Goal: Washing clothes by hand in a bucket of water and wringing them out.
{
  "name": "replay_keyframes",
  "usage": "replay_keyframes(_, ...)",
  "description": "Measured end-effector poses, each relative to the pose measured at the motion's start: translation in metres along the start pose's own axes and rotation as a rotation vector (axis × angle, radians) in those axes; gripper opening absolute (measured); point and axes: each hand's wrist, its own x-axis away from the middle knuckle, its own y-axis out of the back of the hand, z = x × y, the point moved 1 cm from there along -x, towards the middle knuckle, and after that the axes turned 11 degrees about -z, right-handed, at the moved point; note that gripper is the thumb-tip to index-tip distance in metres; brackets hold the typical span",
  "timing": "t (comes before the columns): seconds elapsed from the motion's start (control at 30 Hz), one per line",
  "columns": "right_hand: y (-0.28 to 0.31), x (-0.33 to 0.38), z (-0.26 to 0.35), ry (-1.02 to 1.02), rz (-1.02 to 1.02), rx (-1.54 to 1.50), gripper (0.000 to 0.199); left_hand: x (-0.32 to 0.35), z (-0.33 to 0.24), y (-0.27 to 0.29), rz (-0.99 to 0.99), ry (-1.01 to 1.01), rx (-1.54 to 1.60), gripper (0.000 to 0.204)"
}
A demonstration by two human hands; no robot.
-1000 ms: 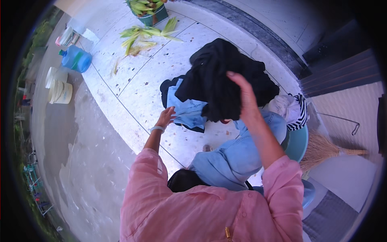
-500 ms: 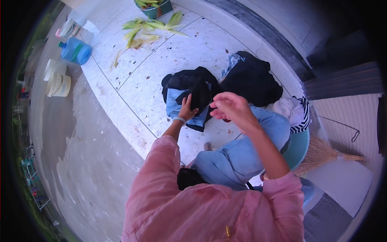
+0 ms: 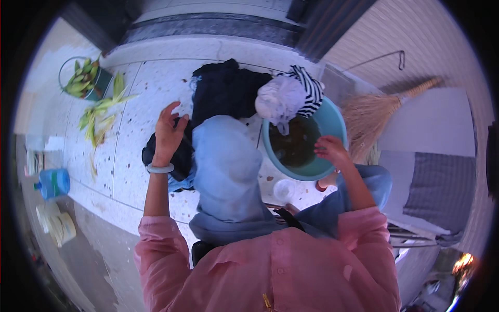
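A speckled pale floor [image 3: 140, 99] carries everything here. Along its left edge lie a potted plant [image 3: 86, 78], loose green leaves [image 3: 99, 117] and a blue bottle [image 3: 53, 183]. A straw broom [image 3: 374, 114] lies at the right, its handle pointing up and right, just beside a teal basin [image 3: 332, 122] holding dark water. A bundle of pale and striped cloth [image 3: 288, 96] sits on the basin's far rim.

The dark garment [image 3: 223, 93] lies spread on the floor left of the basin, its long axis running from the far edge toward the person, partly hidden behind the person's blue-clad knee [image 3: 223, 166]. The left hand [image 3: 169, 130], wearing a pale bangle [image 3: 160, 168], has its fingers spread wide and presses on the garment's near end. The right hand [image 3: 331, 150] hangs loosely open above the basin's near rim, holding nothing.
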Motion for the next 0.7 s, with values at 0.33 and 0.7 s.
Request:
replay_keyframes(0.33,-0.027,-0.137,-0.068,0.376,-0.067,0.74,0.072,0.023,-0.215,-0.163,0.614,-0.395,0.201,0.029)
replay_keyframes(0.7,-0.195,-0.206,-0.096,1.077,0.32,0.818,0.074,0.081,-0.194,-0.282,0.477,-0.793,0.024,0.004)
